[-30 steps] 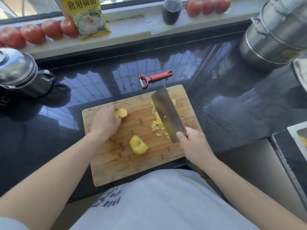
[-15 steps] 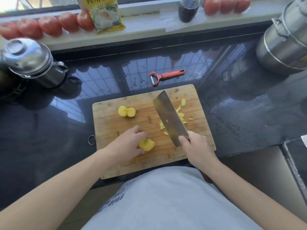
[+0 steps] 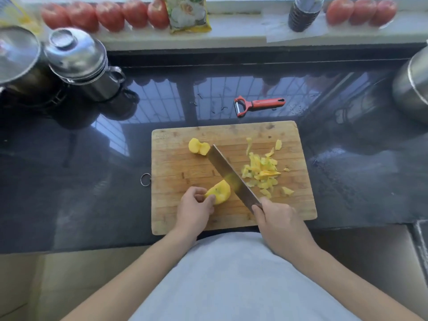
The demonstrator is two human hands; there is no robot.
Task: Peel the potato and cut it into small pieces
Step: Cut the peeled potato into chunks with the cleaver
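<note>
A wooden cutting board [image 3: 176,218] lies on the dark counter. My left hand [image 3: 194,210] pinches a peeled yellow potato half [image 3: 221,192] near the board's front. My right hand [image 3: 280,222] grips the handle of a cleaver [image 3: 228,172], whose blade slants up and left, right beside the potato half. Two smaller potato chunks [image 3: 199,147] sit at the blade's tip. A heap of small cut pieces and peel [image 3: 261,171] lies to the blade's right.
A red peeler [image 3: 259,105] lies behind the board. Steel lidded pots [image 3: 78,59] stand at the back left, and another steel pot [image 3: 412,86] at the right edge. Tomatoes [image 3: 108,16], a yellow packet [image 3: 188,13] and a dark bottle [image 3: 302,13] line the windowsill.
My left hand left the small chunks at the back of the board, came to the front and took hold of the potato half. The cleaver swung left, close to it.
</note>
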